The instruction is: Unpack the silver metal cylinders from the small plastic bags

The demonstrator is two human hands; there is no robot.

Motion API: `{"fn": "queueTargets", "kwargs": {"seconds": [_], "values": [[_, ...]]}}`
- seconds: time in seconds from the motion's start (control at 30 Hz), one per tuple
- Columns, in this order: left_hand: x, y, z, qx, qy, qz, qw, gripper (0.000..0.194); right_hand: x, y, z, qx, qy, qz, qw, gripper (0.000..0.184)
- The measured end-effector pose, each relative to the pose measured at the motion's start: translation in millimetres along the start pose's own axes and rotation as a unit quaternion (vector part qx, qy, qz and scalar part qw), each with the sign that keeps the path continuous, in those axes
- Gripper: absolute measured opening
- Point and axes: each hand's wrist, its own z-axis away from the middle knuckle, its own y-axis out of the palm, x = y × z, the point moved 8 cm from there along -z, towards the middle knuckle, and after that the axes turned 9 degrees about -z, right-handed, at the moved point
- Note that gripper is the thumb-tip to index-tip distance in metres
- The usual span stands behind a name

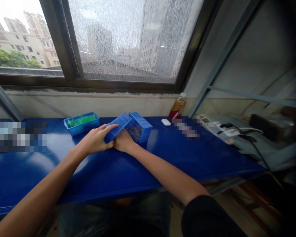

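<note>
My left hand (95, 140) grips a blue plastic bin (117, 125) by its side, fingers over the outer wall and thumb below. This bin is tilted, its open side turned to the right. My right hand (123, 141) is at the mouth of the tilted bin, its fingers hidden by the bin and by the hand itself. Just right of it stands a second blue bin (145, 128), its opening facing me, with greyish contents too blurred to name. A third blue bin (82, 126) on the left holds bright green pieces or wrapping.
Everything rests on a blue tabletop (148, 164) below a rain-spotted window. A drink bottle (178, 107) and a small white case (166, 122) are at the back right. Further right lie a power strip (207, 122) and cables. Blurred-out items sit at far left and right.
</note>
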Motion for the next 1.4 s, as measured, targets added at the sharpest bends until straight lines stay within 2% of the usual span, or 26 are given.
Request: {"fn": "queueTargets", "kwargs": {"seconds": [0.23,0.47,0.67,0.9,1.07,1.2,1.4], "values": [[9.6,-0.7,0.0,0.015,-0.002,0.019,1.000,0.065,0.7,-5.1,1.7,-0.012,0.005,0.020,1.000,0.044],[14.3,-10.2,2.3,0.008,0.000,-0.009,1.000,0.062,0.3,-7.1,4.3,-0.007,0.007,0.040,0.999,0.041],[15.6,-8.9,2.8,0.023,-0.007,-0.016,1.000,0.062,1.0,-7.8,5.6,-0.003,0.009,0.049,0.999,0.038],[17.1,-13.6,3.8,0.034,-0.013,-0.012,0.999,0.060,-0.9,-19.4,4.8,-0.060,0.012,0.066,0.996,0.049],[17.4,-15.1,3.2,0.034,-0.005,0.002,0.999,0.060,-7.2,-9.3,0.7,-0.018,0.024,0.039,0.999,0.053],[20.8,-18.0,3.2,0.023,-0.004,0.018,1.000,0.059,-6.0,-10.5,-0.5,-0.019,0.025,0.063,0.998,0.056],[38.8,-13.5,4.3,0.005,-0.030,0.076,0.997,0.059,-11.4,-10.0,-0.3,0.021,0.055,0.089,0.994,0.047]]}}
